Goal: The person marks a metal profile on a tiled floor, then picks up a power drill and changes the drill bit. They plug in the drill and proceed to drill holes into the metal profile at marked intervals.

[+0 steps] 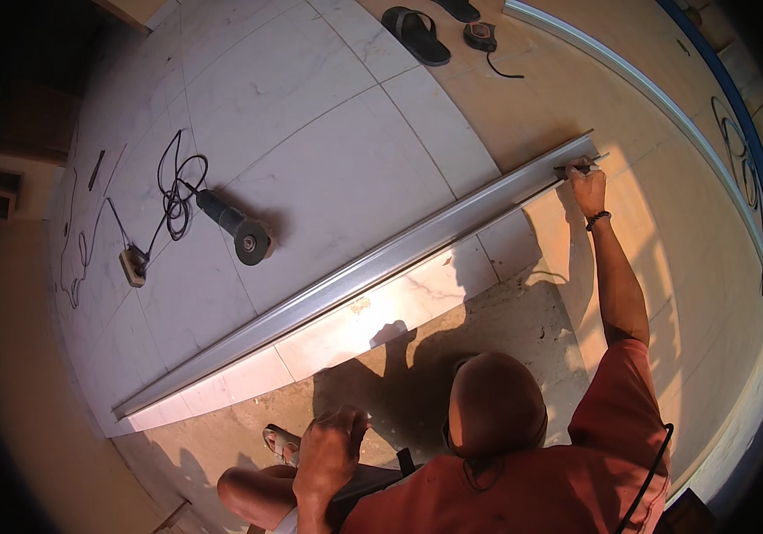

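A long silver metal profile (363,267) lies diagonally over pale tiles (328,133). At its far right end, my right hand (587,185) is closed on a thin dark pencil-like tool (568,169), touching or almost touching the metal; the fingers hide part of the tool. A dark beaded bracelet (598,219) circles that wrist. My left hand (332,449) is raised near my bent left knee (252,498), its fingers curled in. Whether anything is inside them I cannot make out. An angle grinder (237,229) with its disc rests on the tiles left of the profile.
The grinder's black cord (177,200) loops toward a small socket block (133,265). Black slippers (417,36) and a tape measure (480,36) lie at the far side. Another long metal profile (648,67) and a blue bar (728,89) run along the right.
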The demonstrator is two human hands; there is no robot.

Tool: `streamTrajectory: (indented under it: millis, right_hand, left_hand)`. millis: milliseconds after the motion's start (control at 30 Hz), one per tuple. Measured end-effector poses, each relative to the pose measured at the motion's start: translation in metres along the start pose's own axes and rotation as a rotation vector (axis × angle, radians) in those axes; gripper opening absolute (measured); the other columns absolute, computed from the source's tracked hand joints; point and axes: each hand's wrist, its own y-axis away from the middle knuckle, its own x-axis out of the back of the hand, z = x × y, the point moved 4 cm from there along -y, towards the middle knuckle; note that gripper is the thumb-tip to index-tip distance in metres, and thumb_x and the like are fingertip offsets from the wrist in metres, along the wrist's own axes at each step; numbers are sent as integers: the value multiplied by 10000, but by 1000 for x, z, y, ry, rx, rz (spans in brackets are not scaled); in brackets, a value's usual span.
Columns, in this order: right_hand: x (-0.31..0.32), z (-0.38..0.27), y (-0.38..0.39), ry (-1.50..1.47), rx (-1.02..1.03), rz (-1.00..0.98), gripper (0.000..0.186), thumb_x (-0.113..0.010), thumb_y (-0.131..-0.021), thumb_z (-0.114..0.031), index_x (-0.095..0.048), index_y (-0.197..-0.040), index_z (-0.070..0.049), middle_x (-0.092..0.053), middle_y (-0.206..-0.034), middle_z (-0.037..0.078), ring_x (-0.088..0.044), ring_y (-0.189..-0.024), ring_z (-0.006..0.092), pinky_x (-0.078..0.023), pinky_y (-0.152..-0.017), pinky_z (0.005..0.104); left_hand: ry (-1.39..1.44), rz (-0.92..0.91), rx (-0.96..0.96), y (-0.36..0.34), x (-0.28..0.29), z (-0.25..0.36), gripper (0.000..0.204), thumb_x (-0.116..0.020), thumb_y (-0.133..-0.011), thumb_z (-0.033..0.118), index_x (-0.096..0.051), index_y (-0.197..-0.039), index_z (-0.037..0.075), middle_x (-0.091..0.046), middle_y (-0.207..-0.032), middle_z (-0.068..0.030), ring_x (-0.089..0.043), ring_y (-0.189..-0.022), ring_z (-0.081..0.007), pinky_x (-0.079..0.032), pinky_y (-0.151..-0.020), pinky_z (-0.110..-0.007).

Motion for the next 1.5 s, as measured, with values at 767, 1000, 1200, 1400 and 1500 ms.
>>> streamTrajectory:
  millis: [767, 1000, 1200, 1400, 1500]
  right_hand:
    - [-208, -235, 211, -469, 381, -626, 138, -697, -789, -75, -604, -890, -72, -671, -849, 65, -656, -775, 259, -519, -707, 345]
    - [-219, -256, 221, -515, 393, -705, 130, -695, -799, -100, -605, -892, -85, -670, -836, 54, -661, -801, 266, -524, -734, 344]
    - [-230, -261, 223, -464, 396, -793, 132, -687, -821, -98, -611, -918, -51, -692, -891, 76, -671, -848, 262, -522, -774, 335]
    - [-241, -267, 241, -372, 420, -798, 159, -705, -779, -52, -621, -915, -51, -698, -896, 91, -687, -854, 263, -531, -763, 340]
    - [-248, -247, 233, -435, 325, -768, 134, -696, -777, -17, -636, -896, -29, -699, -912, 124, -692, -874, 252, -534, -782, 321]
  left_hand:
    - [9, -32, -152, 36, 5, 15, 140, -657, -858, 137, -593, -935, 41, -628, -753, -162, -618, -772, -351, -481, -715, -446]
    - [-11, -12, -159, 47, 6, 11, 174, -652, -860, 130, -585, -995, 45, -643, -774, -155, -623, -765, -340, -482, -714, -433]
    - [-70, 48, -220, 43, -1, 7, 142, -639, -861, 166, -581, -931, 56, -664, -768, -81, -628, -759, -261, -491, -699, -374]
    - [-92, 47, -174, 54, -13, -3, 176, -595, -838, 127, -596, -994, 45, -678, -826, -84, -644, -859, -253, -508, -754, -358]
    - [-161, 33, -134, 47, -19, 3, 186, -579, -860, 145, -595, -1021, 52, -679, -874, -77, -639, -903, -250, -514, -800, -357]
